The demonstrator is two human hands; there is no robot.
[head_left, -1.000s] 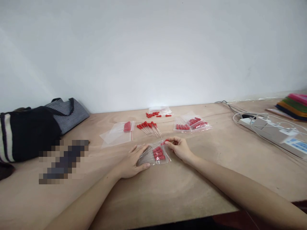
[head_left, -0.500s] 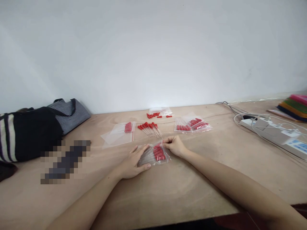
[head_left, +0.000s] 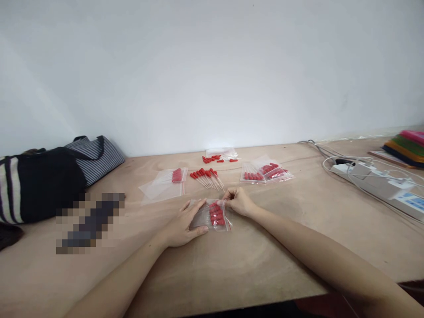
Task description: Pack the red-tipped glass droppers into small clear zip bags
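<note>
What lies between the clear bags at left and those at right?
A loose bunch of red-topped sticks lies on the table between them, in the head view.

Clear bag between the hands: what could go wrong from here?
The clear bag might slide or skew if the left hand, spread at its left end, lifted off. The right hand, at the bag's far right corner, could crease or tug the film. The loose red-ended sticks lie just beyond the right hand, so a careless reach might scatter them.
</note>
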